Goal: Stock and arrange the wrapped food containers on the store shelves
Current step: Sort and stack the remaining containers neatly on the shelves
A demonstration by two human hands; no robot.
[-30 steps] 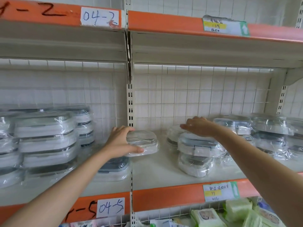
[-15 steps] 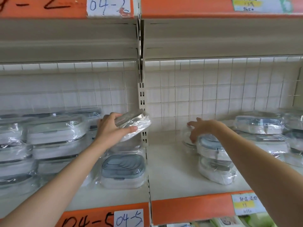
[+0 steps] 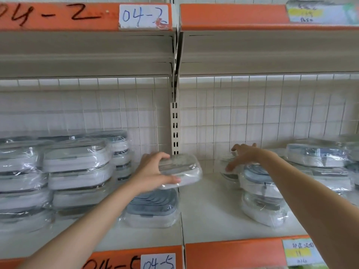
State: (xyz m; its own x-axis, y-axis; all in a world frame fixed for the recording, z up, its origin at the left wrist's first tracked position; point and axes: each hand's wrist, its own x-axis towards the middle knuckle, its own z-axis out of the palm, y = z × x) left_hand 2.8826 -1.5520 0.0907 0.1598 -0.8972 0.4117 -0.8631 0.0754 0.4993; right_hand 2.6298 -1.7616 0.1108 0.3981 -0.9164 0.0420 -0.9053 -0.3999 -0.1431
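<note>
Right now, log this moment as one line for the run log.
left hand: grips wrapped container above blue-lidded container | right hand: reaching onto two-container stack, grip unclear | step: placing, not yet set down

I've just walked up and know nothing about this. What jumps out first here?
Two bare arms reach into a white shelf with orange edge strips. The left hand grips a plastic-wrapped container held above a blue-lidded one at mid-shelf, while the right hand rests on a short stack to the right. Tall stacks of wrapped containers fill the left side.
</note>
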